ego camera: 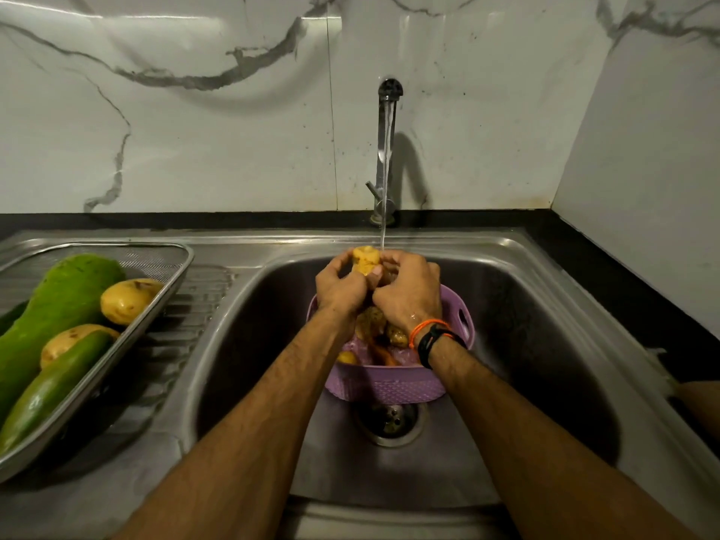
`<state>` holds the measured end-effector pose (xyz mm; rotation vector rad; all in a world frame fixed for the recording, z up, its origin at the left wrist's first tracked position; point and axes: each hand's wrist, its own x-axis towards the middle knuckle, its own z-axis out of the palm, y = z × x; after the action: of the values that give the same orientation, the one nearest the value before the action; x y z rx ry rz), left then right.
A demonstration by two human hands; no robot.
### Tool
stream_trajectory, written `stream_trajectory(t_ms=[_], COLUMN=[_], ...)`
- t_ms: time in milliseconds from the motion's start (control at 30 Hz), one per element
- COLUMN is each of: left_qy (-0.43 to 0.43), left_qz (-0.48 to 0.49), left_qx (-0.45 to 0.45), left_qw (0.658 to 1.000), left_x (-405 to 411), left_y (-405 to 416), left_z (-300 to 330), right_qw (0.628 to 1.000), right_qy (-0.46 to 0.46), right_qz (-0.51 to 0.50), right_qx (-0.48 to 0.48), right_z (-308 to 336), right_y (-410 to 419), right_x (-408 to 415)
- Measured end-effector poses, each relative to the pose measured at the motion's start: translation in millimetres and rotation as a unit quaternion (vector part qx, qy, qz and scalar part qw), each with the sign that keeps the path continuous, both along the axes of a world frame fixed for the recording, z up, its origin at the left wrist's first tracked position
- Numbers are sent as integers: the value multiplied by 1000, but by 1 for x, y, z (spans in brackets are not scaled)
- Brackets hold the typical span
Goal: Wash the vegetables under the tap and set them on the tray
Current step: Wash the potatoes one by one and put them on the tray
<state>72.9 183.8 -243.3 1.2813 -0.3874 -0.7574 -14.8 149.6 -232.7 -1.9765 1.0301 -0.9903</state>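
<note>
Potato, yellow-skinned and wet (366, 261), sits right under the thin water stream (383, 212) from the tall steel tap (385, 150), gripped by both hands above the steel sink basin (526, 325). Left hand (341, 288) wraps its fingers round the potato's left side; right hand (409, 290), with orange and black wrist cords (432, 339), curls round its right side. Below the hands, inside the sink, a lilac plastic basket (389, 383) holds more potatoes and an orange carrot (383, 354). Left of the sink, a steel mesh tray (156, 305) on the drainboard holds a large green gourd (58, 313), a green cucumber (54, 383) and two yellow potatoes (126, 300).
</note>
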Motion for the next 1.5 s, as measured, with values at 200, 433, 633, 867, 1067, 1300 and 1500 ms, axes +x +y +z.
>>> stream_trajectory(t_ms=[200,433,633,867,1067,1300,1500], left_qy=[4,20,8,-24,27,78,102], left_qz=[-24,-5,7,-11,-15,-62,-42], left_qx=[-5,-15,-3,22,43,23,2], left_qw=[1000,1000,1000,999,999,995,994], left_x=[1,-1,-5,-5,-3,2,-6], left_y=[3,4,4,6,9,10,2], left_z=[0,4,5,7,12,11,9], right_qw=[998,1000,1000,998,995,990,996], right_qy=[50,-6,0,46,-11,-12,92], right_qz=[45,9,19,31,40,70,10], right_qx=[14,0,16,35,93,122,-5], right_z=[-1,3,2,-3,-1,3,3], right_y=[-2,-1,-2,-8,-13,-12,-7], right_x=[1,-1,-2,-4,-5,-4,-3])
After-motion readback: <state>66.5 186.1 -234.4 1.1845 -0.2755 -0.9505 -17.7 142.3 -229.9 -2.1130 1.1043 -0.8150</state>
